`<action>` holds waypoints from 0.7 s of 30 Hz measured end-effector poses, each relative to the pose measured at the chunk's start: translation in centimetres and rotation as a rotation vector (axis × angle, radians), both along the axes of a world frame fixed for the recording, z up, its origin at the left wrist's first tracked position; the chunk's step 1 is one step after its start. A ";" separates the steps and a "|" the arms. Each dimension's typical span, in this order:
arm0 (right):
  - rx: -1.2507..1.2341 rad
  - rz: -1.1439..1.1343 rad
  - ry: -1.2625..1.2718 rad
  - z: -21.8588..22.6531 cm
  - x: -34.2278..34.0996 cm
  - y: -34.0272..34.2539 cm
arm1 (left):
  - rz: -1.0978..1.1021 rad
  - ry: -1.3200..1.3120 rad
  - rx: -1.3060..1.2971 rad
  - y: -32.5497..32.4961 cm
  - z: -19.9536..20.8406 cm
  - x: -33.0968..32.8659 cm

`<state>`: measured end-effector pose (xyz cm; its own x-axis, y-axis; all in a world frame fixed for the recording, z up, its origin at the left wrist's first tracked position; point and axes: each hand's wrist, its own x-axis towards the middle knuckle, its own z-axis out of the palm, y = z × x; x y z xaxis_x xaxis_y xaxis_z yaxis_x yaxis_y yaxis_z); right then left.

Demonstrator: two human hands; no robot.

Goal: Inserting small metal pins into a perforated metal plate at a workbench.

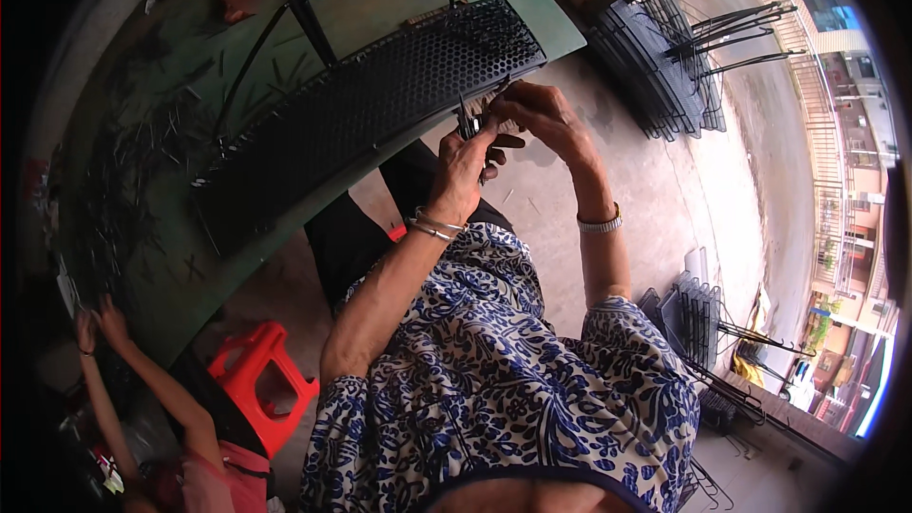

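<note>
A black perforated panel (380,85) with a bent black wire frame (316,30) lies across the green table in front of me. Just off its near right edge, my two hands meet. My left hand (463,171) is closed around a small bundle of dark thin pieces (469,122), whose ends stick up past the fingers. At the top of that bundle, my right hand (543,117) has its fingertips pinched together. Whatever sits between those fingertips is too small and covered to make out.
Loose dark strips (133,157) lie scattered over the green table (237,271). At lower left, a co-worker's hands (112,323) reach onto it beside a red stool (271,385). Black racks (655,62) are stacked on the floor at right, with more racks (698,323) below.
</note>
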<state>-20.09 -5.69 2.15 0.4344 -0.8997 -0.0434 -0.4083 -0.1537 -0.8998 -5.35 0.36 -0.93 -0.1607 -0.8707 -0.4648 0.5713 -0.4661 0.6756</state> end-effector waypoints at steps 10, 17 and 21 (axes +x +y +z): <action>0.047 -0.210 -0.176 0.4 -0.8 -1.0 | 0.087 -0.004 0.079 -0.9 -0.6 0.2; -0.595 -0.585 0.040 -2.1 -0.2 -3.7 | 0.142 0.114 0.033 -1.7 -2.4 0.6; -0.600 -0.602 0.008 -3.8 0.2 -4.7 | 0.120 0.135 0.035 -1.6 -2.6 0.9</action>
<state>-19.91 -10.35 -1.61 -0.1245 -0.8489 0.5137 -0.5791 -0.3582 -0.7323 -4.41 -1.27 -3.54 -0.1199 -0.8713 -0.4760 0.7085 -0.4109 0.5737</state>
